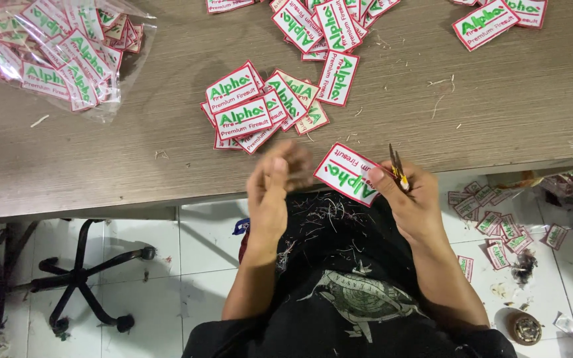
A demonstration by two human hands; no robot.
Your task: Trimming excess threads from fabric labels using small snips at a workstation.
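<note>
The right hand [411,199] pinches a white patch [347,174] by its lower right corner and also grips small snips [397,167], blades pointing up. The patch's long axis slants down to the right, just below the table [499,113] edge. The left hand [274,182] is blurred, fingers loosely curled, holding nothing I can make out.

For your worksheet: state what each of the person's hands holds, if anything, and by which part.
The right hand pinches an embroidered patch at its lower corner and also grips small thread snips. The left hand is blurred; nothing can be seen in it.
</note>
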